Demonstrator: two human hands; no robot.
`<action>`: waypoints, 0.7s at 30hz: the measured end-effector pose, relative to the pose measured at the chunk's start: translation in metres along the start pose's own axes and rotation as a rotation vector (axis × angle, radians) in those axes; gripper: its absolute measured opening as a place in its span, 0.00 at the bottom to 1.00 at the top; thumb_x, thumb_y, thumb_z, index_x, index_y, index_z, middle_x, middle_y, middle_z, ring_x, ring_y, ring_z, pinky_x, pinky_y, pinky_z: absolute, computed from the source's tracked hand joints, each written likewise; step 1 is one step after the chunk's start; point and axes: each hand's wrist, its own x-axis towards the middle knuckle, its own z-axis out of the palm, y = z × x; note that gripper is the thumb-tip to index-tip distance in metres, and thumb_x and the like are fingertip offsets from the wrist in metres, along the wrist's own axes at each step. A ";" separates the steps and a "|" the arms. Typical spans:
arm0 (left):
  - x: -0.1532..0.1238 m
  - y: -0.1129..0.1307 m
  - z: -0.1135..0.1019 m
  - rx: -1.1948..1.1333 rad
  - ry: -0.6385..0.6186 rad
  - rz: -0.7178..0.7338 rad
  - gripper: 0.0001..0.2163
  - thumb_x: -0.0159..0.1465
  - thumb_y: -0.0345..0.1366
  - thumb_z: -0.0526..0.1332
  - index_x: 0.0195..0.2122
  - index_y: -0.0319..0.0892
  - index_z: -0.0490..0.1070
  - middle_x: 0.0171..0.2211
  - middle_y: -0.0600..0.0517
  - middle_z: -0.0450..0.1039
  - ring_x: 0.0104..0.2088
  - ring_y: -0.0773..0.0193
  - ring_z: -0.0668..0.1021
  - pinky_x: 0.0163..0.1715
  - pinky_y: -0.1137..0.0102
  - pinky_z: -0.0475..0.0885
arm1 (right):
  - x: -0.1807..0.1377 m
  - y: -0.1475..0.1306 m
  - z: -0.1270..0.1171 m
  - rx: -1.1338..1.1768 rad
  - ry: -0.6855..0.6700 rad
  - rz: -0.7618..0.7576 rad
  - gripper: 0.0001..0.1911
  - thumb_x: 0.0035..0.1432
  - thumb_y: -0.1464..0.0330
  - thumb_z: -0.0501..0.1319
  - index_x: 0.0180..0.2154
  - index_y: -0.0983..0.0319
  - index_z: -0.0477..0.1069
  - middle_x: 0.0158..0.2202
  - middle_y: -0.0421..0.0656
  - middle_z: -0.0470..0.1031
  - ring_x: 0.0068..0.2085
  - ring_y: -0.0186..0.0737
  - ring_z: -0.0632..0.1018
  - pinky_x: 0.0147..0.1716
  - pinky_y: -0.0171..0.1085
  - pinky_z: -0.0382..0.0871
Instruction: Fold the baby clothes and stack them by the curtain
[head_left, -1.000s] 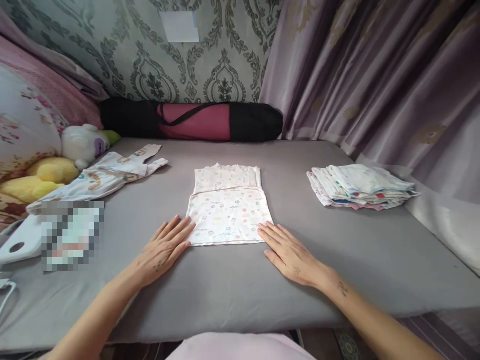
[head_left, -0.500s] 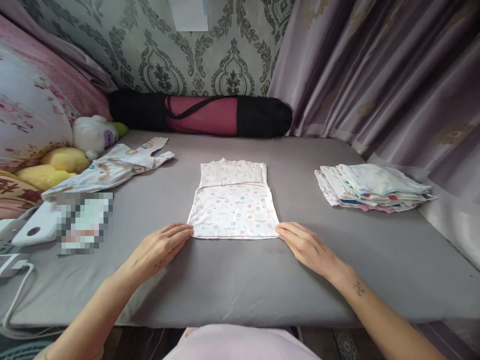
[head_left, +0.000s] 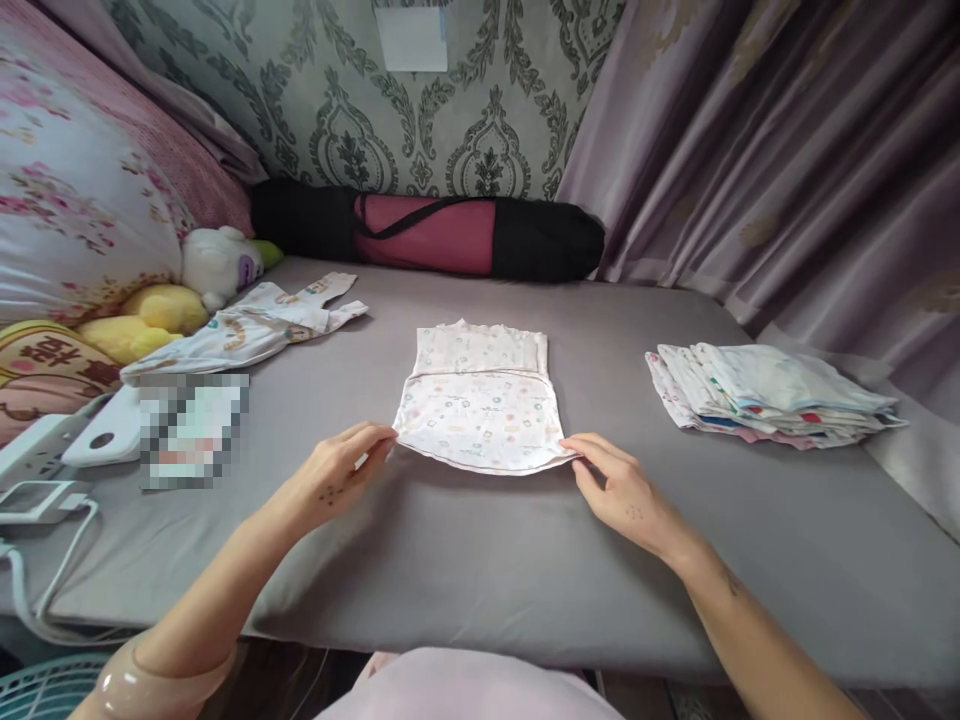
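Observation:
A small white printed garment point(head_left: 480, 415) lies partly folded on the grey sheet in front of me, its top edge uneven. My left hand point(head_left: 343, 462) pinches its near left corner between thumb and fingertips. At the near right corner, my right hand point(head_left: 616, 488) holds the cloth in the same kind of pinch. Both corners are lifted a little, and the near hem sags in a curve between them. A fold line crosses the garment, with a narrower part beyond it.
To the right sits a stack of folded clothes point(head_left: 780, 395). Another printed garment point(head_left: 225, 335) lies loose at left, near plush toys point(head_left: 221, 265), a white power strip point(head_left: 45, 445) and cables. A long black and maroon bag point(head_left: 427, 235) rests against the wall.
Both hands have raised the near corners off the sheet, and the straight near hem now bows downward. The whole view has shifted slightly, moving things to the right in it.

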 end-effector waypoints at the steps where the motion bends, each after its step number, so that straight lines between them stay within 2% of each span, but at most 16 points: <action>1: 0.000 -0.001 0.001 0.019 0.001 0.024 0.11 0.70 0.41 0.52 0.49 0.45 0.67 0.44 0.49 0.74 0.34 0.67 0.77 0.32 0.74 0.72 | -0.001 0.000 0.001 -0.040 -0.005 -0.011 0.16 0.66 0.69 0.50 0.52 0.54 0.68 0.51 0.45 0.73 0.50 0.44 0.77 0.50 0.42 0.73; 4: 0.000 -0.004 0.004 0.105 0.008 0.108 0.14 0.70 0.40 0.53 0.55 0.44 0.64 0.50 0.45 0.72 0.40 0.63 0.78 0.37 0.71 0.73 | -0.003 0.000 0.005 -0.160 -0.027 -0.057 0.19 0.66 0.71 0.48 0.54 0.55 0.67 0.51 0.46 0.72 0.48 0.44 0.77 0.48 0.42 0.73; 7: 0.001 -0.004 0.003 0.193 -0.005 0.176 0.13 0.71 0.36 0.50 0.54 0.44 0.66 0.48 0.45 0.73 0.43 0.60 0.76 0.42 0.67 0.72 | -0.003 0.002 0.006 -0.255 0.009 -0.128 0.19 0.67 0.74 0.46 0.51 0.55 0.71 0.45 0.45 0.74 0.44 0.42 0.77 0.44 0.41 0.73; 13: 0.001 -0.002 -0.010 0.253 -0.035 0.283 0.12 0.71 0.32 0.50 0.49 0.44 0.71 0.43 0.49 0.77 0.40 0.60 0.73 0.38 0.67 0.71 | -0.006 0.002 -0.002 -0.387 0.084 -0.291 0.17 0.66 0.78 0.51 0.47 0.59 0.73 0.41 0.45 0.76 0.40 0.41 0.74 0.41 0.41 0.71; 21: -0.010 0.014 -0.026 0.197 -0.101 0.301 0.12 0.71 0.32 0.51 0.48 0.45 0.72 0.41 0.50 0.78 0.39 0.60 0.73 0.37 0.68 0.70 | -0.023 -0.012 -0.012 -0.423 0.019 -0.313 0.16 0.64 0.80 0.52 0.45 0.60 0.73 0.41 0.45 0.75 0.41 0.42 0.73 0.41 0.41 0.69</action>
